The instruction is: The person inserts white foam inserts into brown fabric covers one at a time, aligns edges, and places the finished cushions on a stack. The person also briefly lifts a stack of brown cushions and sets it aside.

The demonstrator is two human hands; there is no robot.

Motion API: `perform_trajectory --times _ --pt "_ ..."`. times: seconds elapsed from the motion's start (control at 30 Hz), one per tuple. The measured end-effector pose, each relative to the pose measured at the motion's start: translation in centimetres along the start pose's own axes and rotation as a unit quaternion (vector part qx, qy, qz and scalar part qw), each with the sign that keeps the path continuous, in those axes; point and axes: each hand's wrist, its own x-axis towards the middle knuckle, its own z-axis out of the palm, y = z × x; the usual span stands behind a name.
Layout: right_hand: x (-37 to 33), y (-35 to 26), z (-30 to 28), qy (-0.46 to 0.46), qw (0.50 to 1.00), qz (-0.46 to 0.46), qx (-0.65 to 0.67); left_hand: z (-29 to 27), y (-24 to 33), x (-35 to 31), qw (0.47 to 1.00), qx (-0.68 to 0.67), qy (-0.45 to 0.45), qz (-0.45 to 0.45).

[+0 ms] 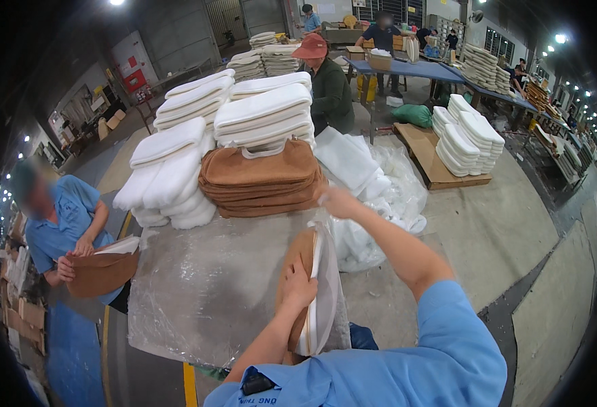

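A brown cushion cover (297, 261) with white padding (315, 285) showing along its right side stands on edge in front of me, a sheer whitish sheet (327, 292) beside the padding. My left hand (300, 288) grips its brown face, fingers pointing away from me, thumb by the padding. My right hand (339, 201) is raised above the table's far right corner, next to the stack of brown covers (261, 180). Its fingers are pinched together, with something small and pale at the tips that I cannot make out.
White pads (264, 112) are piled behind the brown stack on the plastic-covered table (203, 271). Clear plastic bagging (380, 224) bulges at the right. A co-worker (74, 224) at the left holds another brown cover; one in a red cap (329, 85) stands behind the piles. More pads (471, 139) lie on cardboard.
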Motion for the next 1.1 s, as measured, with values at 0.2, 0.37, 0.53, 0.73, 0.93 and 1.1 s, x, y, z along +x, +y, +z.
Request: perform_trajectory --times 0.2,0.37,0.53,0.73,0.93,1.1 --pt "-1.5 -2.4 6.4 -0.191 0.981 -0.026 0.012 -0.5 -2.4 -0.1 0.999 0.004 0.030 -0.030" --pt "-1.4 -1.4 6.3 -0.108 0.994 -0.021 -0.014 -0.2 -2.0 1.2 0.999 -0.016 0.027 -0.023" --pt "-2.4 -3.7 4.7 0.072 0.976 0.073 0.190 -1.1 -4.4 1.2 0.997 -0.009 0.052 -0.049" --pt "-3.0 -0.6 -0.3 0.094 0.951 0.154 0.253 -0.6 -2.5 0.8 0.999 -0.009 0.029 -0.043" --pt "-3.4 -0.4 4.9 -0.027 0.999 -0.022 0.026 -0.3 -1.4 1.0 0.999 0.016 0.020 -0.033" --pt "-4.9 -0.6 6.5 0.000 1.000 -0.016 0.019 -0.7 -0.6 1.4 1.000 -0.009 0.002 -0.024"
